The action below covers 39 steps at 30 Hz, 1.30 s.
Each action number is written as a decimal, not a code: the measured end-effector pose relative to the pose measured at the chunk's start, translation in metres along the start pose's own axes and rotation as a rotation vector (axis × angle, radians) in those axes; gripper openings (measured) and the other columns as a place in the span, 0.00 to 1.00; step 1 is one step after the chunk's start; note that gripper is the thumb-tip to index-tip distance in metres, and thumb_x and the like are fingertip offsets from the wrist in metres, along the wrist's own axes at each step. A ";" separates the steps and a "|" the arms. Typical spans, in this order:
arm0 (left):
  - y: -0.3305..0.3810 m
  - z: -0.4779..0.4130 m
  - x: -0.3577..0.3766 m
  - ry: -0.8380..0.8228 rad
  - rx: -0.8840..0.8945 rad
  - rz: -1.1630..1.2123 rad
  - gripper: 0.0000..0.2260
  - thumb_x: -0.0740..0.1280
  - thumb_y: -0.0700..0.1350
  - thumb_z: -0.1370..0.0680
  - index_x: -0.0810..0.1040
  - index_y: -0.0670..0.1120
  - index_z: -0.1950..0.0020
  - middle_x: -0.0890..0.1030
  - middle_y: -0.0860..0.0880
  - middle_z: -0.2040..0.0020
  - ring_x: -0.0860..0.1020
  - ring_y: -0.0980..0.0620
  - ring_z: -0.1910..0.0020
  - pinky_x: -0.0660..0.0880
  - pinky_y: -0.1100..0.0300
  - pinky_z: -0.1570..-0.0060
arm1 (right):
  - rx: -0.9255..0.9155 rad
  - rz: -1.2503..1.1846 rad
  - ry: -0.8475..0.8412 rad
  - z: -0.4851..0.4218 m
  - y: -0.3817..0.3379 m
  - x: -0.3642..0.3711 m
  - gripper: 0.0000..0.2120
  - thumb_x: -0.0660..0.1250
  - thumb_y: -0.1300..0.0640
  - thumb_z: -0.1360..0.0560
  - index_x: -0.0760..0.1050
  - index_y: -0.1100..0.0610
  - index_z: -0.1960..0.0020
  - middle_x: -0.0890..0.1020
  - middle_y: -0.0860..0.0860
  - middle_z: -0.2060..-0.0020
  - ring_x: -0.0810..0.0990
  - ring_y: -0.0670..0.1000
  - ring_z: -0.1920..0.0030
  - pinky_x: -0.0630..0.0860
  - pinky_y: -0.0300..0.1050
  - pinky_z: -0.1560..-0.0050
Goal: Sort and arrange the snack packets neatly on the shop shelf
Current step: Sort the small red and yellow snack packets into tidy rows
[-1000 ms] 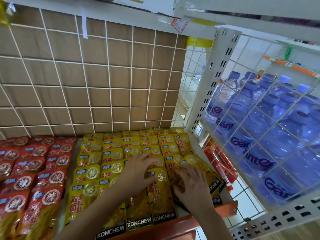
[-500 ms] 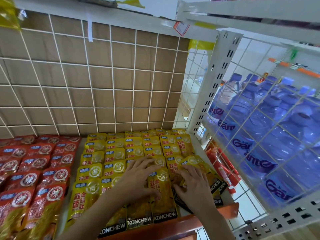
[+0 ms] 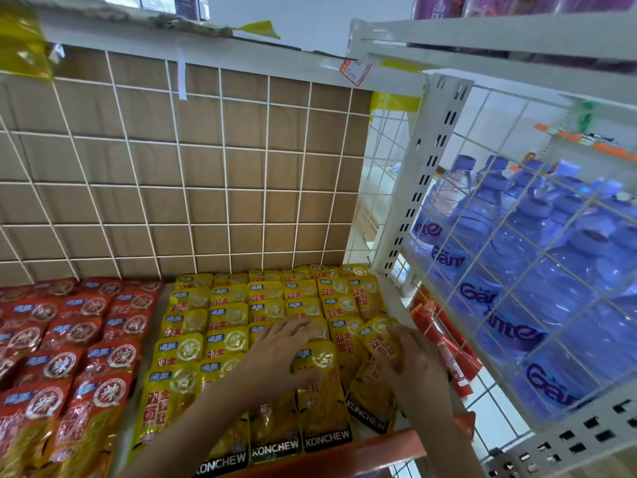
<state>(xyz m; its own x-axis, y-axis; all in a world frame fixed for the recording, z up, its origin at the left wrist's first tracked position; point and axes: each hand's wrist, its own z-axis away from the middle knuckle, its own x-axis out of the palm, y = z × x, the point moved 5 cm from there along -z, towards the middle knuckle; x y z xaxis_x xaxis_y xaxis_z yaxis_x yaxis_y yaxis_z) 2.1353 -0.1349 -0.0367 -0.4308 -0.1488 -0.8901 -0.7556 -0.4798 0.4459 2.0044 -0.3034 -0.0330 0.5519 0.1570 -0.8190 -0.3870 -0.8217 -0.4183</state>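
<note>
Your left hand (image 3: 281,351) is lying flat, fingers straight and spread, pressing the yellow snack packets (image 3: 227,317) filling the shelf (image 3: 379,450) at 6 o'clock, beside red packets (image 3: 69,343) at 8 o'clock. Your right hand (image 3: 415,370) is bending its fingers over the tilted packet (image 3: 378,334) at 5 o'clock; pinching or only touching, cannot tell. Pouches are looking light, soft and glossy-slick, likely sliding over each other: be taking that one by its flat side seams, not the filled middle.

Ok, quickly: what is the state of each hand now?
Left hand: open, fingers flat on the yellow packets.
Right hand: fingers bent on a tilted packet; a real grip cannot be told.
</note>
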 end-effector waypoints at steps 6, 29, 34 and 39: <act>0.015 -0.008 0.001 0.052 0.074 0.040 0.27 0.56 0.64 0.24 0.60 0.57 0.27 0.57 0.59 0.27 0.54 0.57 0.27 0.51 0.59 0.30 | 0.153 0.067 -0.234 0.005 0.017 0.005 0.38 0.65 0.33 0.34 0.66 0.53 0.31 0.70 0.53 0.35 0.69 0.57 0.35 0.68 0.54 0.37; 0.062 -0.082 0.024 0.040 0.166 -0.249 0.20 0.58 0.51 0.20 0.65 0.47 0.29 0.66 0.50 0.33 0.59 0.49 0.30 0.56 0.54 0.30 | 0.279 0.105 -0.246 0.007 0.033 0.003 0.48 0.48 0.28 0.44 0.61 0.50 0.29 0.68 0.50 0.33 0.67 0.54 0.33 0.66 0.51 0.34; 0.062 -0.091 0.030 0.026 0.171 -0.329 0.23 0.58 0.56 0.21 0.67 0.45 0.30 0.66 0.49 0.31 0.59 0.49 0.29 0.51 0.52 0.28 | 0.310 0.077 -0.256 0.001 0.039 -0.003 0.52 0.45 0.29 0.47 0.60 0.52 0.28 0.67 0.52 0.34 0.66 0.55 0.34 0.65 0.48 0.36; 0.063 -0.094 0.033 0.015 0.169 -0.278 0.25 0.57 0.62 0.23 0.70 0.47 0.33 0.66 0.51 0.31 0.59 0.51 0.29 0.47 0.51 0.29 | 0.323 0.096 -0.333 0.000 0.042 -0.008 0.45 0.52 0.30 0.40 0.56 0.50 0.27 0.64 0.50 0.34 0.64 0.51 0.34 0.64 0.45 0.37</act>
<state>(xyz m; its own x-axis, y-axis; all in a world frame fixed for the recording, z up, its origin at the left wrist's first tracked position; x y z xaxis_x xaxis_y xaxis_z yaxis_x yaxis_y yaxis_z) 2.1200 -0.2514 -0.0471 -0.1902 -0.0459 -0.9807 -0.9151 -0.3534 0.1941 1.9840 -0.3392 -0.0438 0.2557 0.2997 -0.9191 -0.6637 -0.6368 -0.3923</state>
